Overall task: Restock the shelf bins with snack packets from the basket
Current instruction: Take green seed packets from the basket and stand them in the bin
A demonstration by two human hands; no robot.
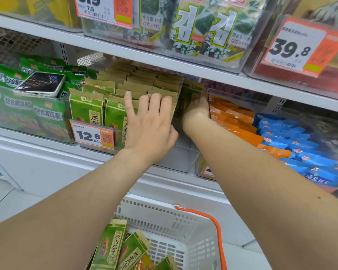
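Observation:
Rows of green-and-tan seed packets (86, 108) stand upright in a clear shelf bin (176, 158). My left hand (150, 121) lies over the tops of the right-hand row, fingers curled over it and thumb against its side. My right hand (196, 112), blurred, reaches into the gap at the bin's right end and holds one green packet (190, 94) upright there. Below, a white basket (164, 217) with an orange handle holds more of the same green packets (109, 248).
A phone (41, 84) rests on green crisp bags (27, 112) in the bin to the left. Orange packets (234, 115) and blue packets (293, 145) fill the bin on the right. A 12.8 price tag (92, 135) hangs on the front. The shelf above (164, 63) is close overhead.

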